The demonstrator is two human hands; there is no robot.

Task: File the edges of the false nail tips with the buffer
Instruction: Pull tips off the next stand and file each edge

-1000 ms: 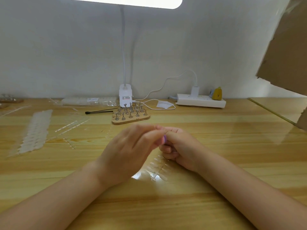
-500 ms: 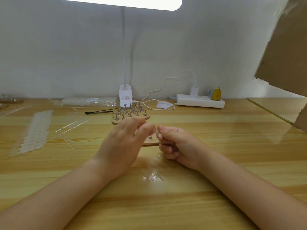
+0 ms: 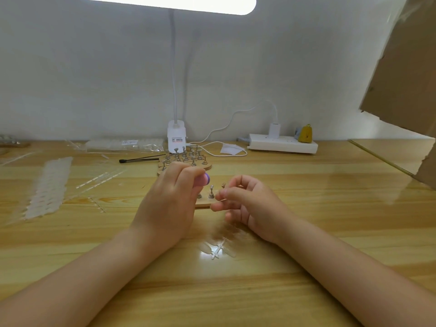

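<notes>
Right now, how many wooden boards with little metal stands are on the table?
2. One wooden board sits farther back by the lamp base. The other board lies between the two hands, partly hidden by them.

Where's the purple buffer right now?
In the head view, the purple buffer is gripped in the left hand, just above the small wooden stand at centre.

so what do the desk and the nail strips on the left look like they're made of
The desk looks like pale wood under a glossy coat: grain lines run across it and the lamp glares off it. The nail strips look like clear or milky plastic, since the wood shows faintly through them.
</notes>
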